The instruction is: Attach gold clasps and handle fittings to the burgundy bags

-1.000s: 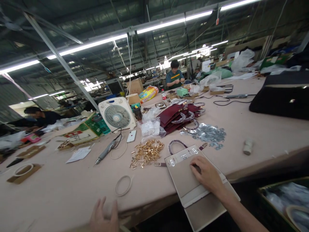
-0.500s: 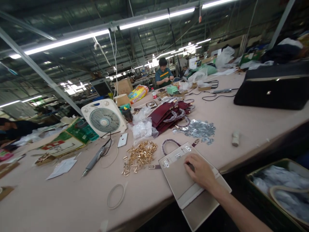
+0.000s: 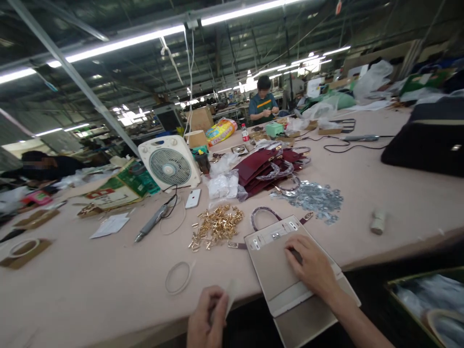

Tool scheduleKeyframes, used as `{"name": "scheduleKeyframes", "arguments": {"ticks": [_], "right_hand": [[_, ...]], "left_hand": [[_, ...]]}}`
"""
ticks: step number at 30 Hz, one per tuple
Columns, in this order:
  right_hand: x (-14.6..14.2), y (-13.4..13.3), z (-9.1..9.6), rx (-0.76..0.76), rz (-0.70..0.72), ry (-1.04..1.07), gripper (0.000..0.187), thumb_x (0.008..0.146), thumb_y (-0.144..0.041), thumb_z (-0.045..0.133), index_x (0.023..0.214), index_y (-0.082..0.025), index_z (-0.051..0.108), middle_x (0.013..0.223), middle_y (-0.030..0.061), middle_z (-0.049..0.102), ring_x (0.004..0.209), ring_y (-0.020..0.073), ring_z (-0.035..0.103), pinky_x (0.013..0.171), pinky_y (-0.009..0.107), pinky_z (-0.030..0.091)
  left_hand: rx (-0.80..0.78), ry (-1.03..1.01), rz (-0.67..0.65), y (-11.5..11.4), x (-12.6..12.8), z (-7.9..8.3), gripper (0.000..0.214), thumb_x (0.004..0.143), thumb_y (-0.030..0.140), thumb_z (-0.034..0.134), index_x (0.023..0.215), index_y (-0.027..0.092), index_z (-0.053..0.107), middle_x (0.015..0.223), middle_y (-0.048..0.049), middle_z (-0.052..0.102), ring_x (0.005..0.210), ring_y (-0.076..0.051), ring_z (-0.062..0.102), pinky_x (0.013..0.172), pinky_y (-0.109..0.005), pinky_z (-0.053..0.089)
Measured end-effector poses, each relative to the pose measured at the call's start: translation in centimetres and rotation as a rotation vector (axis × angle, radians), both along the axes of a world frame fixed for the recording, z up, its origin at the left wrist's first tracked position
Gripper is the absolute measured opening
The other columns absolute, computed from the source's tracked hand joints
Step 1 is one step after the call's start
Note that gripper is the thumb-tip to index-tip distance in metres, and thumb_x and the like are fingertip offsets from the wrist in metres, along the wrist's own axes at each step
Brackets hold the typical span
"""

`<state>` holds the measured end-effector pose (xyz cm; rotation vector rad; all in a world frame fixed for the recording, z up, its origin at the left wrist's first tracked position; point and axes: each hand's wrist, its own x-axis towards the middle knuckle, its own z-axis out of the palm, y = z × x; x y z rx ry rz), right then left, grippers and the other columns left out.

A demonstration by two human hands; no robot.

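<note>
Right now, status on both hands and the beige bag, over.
Left hand pinches a pale strip at table edge. Right hand flat on beige bag, overhanging the edge. Tape ring and gold fittings nearby, untouched.

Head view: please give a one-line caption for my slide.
Right hand rests flat on a beige bag at the table edge; left hand holds a pale strip near gold fittings.

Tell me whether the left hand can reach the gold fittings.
Probably yes: only bare table lies between the left hand and the gold fittings, though it pinches a pale scrap.
</note>
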<state>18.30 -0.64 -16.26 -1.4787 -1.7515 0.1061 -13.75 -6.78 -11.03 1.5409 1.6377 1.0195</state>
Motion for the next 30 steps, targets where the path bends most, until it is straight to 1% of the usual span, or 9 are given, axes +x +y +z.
{"name": "scheduleKeyframes", "arguments": {"ticks": [2,5,10,15,17,19,21,25,30], "right_hand": [[0.2,0.2,-0.3,0.002,0.021,0.002,0.01,0.096,-0.023,0.057,0.097,-0.026,0.066,0.105,0.0061,0.069,0.105,0.0278,0.065,0.096,0.044,0.052],[0.4,0.4,-0.4,0.005,0.033,0.005,0.009,0.096,-0.023,0.056,0.096,-0.026,0.065,0.105,0.0067,0.069,0.104,0.0277,0.065,0.095,0.044,0.052],[0.4,0.5,-0.2,-0.004,0.013,0.01,0.01,0.095,-0.023,0.057,0.096,-0.026,0.066,0.103,0.0077,0.07,0.103,0.0281,0.064,0.093,0.044,0.053],[0.3,0.4,-0.1,0.003,0.022,0.012,0.01,0.094,-0.021,0.057,0.095,-0.026,0.066,0.102,0.0075,0.069,0.102,0.0277,0.064,0.093,0.044,0.053],[0.4,0.4,-0.2,-0.002,0.026,0.015,0.01,0.095,-0.022,0.057,0.095,-0.026,0.066,0.102,0.0074,0.069,0.103,0.0275,0.064,0.093,0.044,0.053],[0.5,0.5,-0.4,-0.004,0.027,0.019,0.01,0.096,-0.023,0.057,0.096,-0.026,0.066,0.102,0.0078,0.069,0.103,0.0276,0.064,0.093,0.044,0.053],[0.6,0.5,-0.5,0.003,0.034,0.016,0.009,0.096,-0.023,0.057,0.097,-0.026,0.066,0.103,0.0082,0.068,0.103,0.0276,0.064,0.093,0.044,0.053],[0.6,0.6,-0.3,0.032,0.053,0.015,0.009,0.096,-0.023,0.058,0.1,-0.025,0.066,0.105,0.0082,0.068,0.104,0.0274,0.063,0.093,0.044,0.053],[0.5,0.5,0.1,0.021,0.055,0.013,0.009,0.095,-0.022,0.059,0.1,-0.025,0.066,0.105,0.0079,0.068,0.106,0.028,0.063,0.094,0.045,0.052]], "left_hand": [[-0.013,-0.056,-0.081,0.6,3.5,0.8,0.048,0.093,0.071,0.053,0.094,0.023,0.062,0.07,0.0005,0.065,0.055,-0.015,0.057,0.056,-0.024,0.047],[-0.041,-0.089,-0.184,1.4,6.2,1.2,0.044,0.097,0.065,0.052,0.098,0.023,0.062,0.078,-0.0013,0.067,0.058,-0.015,0.058,0.059,-0.024,0.047],[-0.139,-0.08,-0.351,2.6,7.1,1.3,0.037,0.103,0.058,0.047,0.101,0.023,0.059,0.082,-0.0023,0.07,0.068,-0.017,0.061,0.064,-0.025,0.047],[-0.155,-0.081,-0.347,3.3,7.7,1.2,0.034,0.103,0.054,0.047,0.103,0.022,0.059,0.087,-0.0044,0.074,0.073,-0.018,0.065,0.068,-0.026,0.047],[-0.16,-0.082,-0.346,3.3,7.9,1.0,0.036,0.103,0.051,0.048,0.119,0.021,0.059,0.085,-0.0038,0.074,0.073,-0.019,0.065,0.07,-0.027,0.048],[-0.16,-0.084,-0.35,3.3,8.2,0.8,0.045,0.103,0.047,0.049,0.14,0.021,0.051,0.086,-0.0031,0.074,0.079,-0.02,0.067,0.077,-0.028,0.05],[-0.156,-0.07,-0.362,3.4,8.5,0.8,0.05,0.103,0.043,0.05,0.148,0.021,0.048,0.091,-0.0036,0.077,0.088,-0.021,0.07,0.086,-0.029,0.05],[-0.155,-0.006,-0.427,3.8,9.4,1.3,0.033,0.103,0.037,0.05,0.127,0.023,0.069,0.107,-0.0046,0.078,0.097,-0.021,0.07,0.088,-0.026,0.049],[-0.135,0.021,-0.467,4.4,10.3,2.2,0.029,0.104,0.034,0.048,0.105,0.022,0.074,0.092,-0.0017,0.076,0.086,-0.019,0.069,0.078,-0.023,0.047]]}}
